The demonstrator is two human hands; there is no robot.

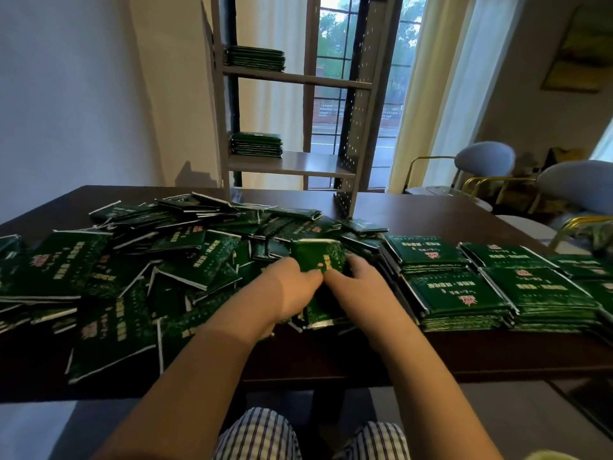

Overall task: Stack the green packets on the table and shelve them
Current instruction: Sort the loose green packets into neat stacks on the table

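Fingers of the left hand and right hand grip a bundle of green packets on the table, between loose pile and neat stacks; probably light, glossy, slippery, so squeeze both side edges

Both bare forearms reach forward and converge. The left hand and right hand face each other, thumb tips close together, gripping a stack of green packets from either side.
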